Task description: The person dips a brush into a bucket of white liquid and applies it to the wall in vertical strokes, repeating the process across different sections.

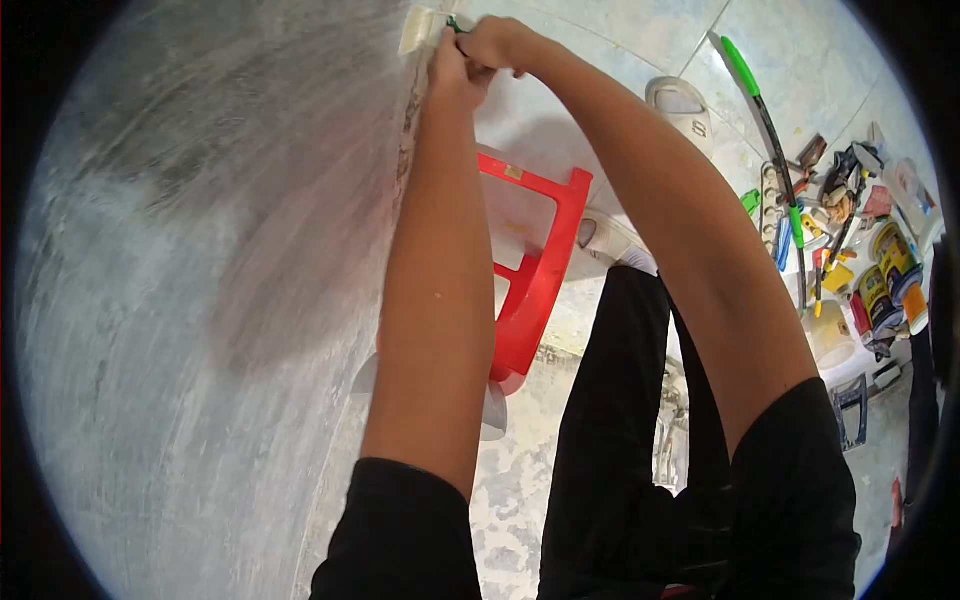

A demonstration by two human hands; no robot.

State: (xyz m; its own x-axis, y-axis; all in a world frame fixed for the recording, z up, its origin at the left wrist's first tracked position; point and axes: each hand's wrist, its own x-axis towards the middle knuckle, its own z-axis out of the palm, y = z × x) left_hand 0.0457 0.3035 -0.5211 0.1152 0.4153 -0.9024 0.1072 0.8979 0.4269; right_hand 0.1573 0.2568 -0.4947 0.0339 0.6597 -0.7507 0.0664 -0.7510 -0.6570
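Both arms up high, reaching to top of pic. Left hand [452, 62] pressed vs edge of grey wall [200, 300], fingers curled, right by strip of pale tape [420, 30] stuck on wall corner. Right hand [497, 42] closed tight, touching left hand, pinching small green & black thing [453, 22] at tape; too small to tell what. Tape at very top, on wall edge, just above both hands.

Below arms: red plastic stool [535, 270] on floor [620, 40], near wall. Legs in black pants [610, 420], white shoe [605, 238] by stool. Beige sandal [682, 108] further off on pale floor tiles.

Far right: long stick w/ green grip [765, 110] lying on floor. Next to it, messy pile of tools & stuff [840, 210], plus paint cans w/ yellow labels [890, 270]. White tub [835, 340] just under cans. All well apart from hands.
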